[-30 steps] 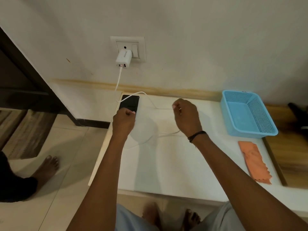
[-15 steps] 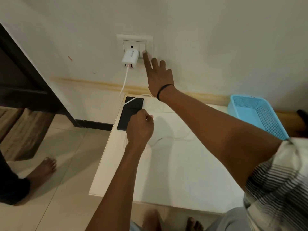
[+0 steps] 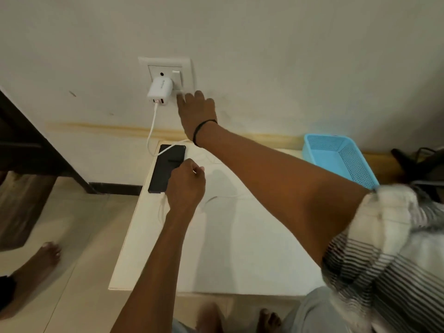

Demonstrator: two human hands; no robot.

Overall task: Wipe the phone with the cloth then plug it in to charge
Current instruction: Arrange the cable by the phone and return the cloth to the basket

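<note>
A black phone (image 3: 165,167) lies near the far left corner of the white table (image 3: 216,248). My left hand (image 3: 186,183) is curled over its near end and grips it there. A white cable (image 3: 151,126) drops from the white charger (image 3: 159,88) in the wall socket (image 3: 165,62), crosses the phone's far end and loops over the table. My right hand (image 3: 197,111) reaches to the wall with straight fingers, its fingertips just below the socket's switch (image 3: 176,75). The cloth is out of sight.
A blue mesh basket (image 3: 336,155) stands at the table's far right. Dark furniture (image 3: 24,140) fills the left side. Another person's bare foot (image 3: 40,258) rests on the tiled floor to the left of the table. My own feet show below the table's near edge.
My right hand left the cable, rose to the wall switch, then slid down just below it. My left hand stayed on the phone's near end.
</note>
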